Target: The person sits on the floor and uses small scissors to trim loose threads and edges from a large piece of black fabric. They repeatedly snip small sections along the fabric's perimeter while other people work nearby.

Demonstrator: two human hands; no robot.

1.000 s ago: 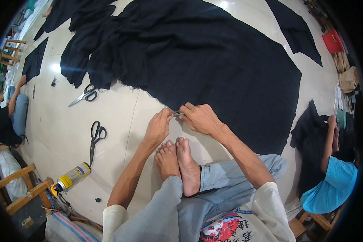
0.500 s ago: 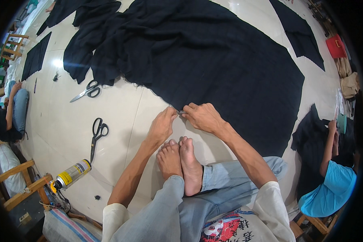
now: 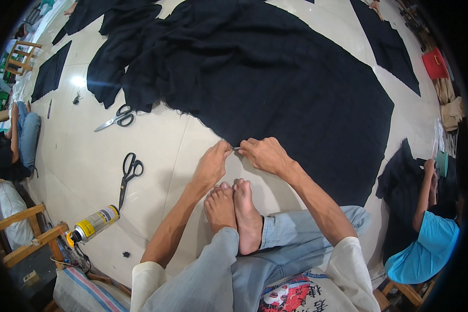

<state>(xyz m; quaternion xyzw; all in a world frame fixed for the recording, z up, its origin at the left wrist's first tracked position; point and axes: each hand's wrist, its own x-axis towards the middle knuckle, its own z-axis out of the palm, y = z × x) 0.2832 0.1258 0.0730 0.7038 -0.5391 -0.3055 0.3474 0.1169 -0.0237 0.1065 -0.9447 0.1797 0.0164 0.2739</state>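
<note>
A large sheet of black fabric [image 3: 296, 93] is spread over the floor before me, its frayed near edge reaching my fingers. At that edge my left hand [image 3: 212, 164] is closed, pinching the border of the cloth. Close beside it, my right hand [image 3: 266, 157] has its fingertips pressed together on a small, thin, greyish thing [image 3: 236, 148], too small to name. The two sets of fingertips are only slightly apart. My bare feet rest on the tiles just below my hands.
Scissors with black handles [image 3: 124, 115] and black-handled shears [image 3: 124, 187] lie on the left, with a yellow-labelled spray can [image 3: 93, 224] below. Smaller black fabric pieces [image 3: 51, 72] are spread around. A person in blue [image 3: 424, 247] sits at right, another person [image 3: 5, 153] at left.
The view has shifted slightly, moving the scene a little down and right. Both my hands stay at the fabric edge, still pinched close together.
</note>
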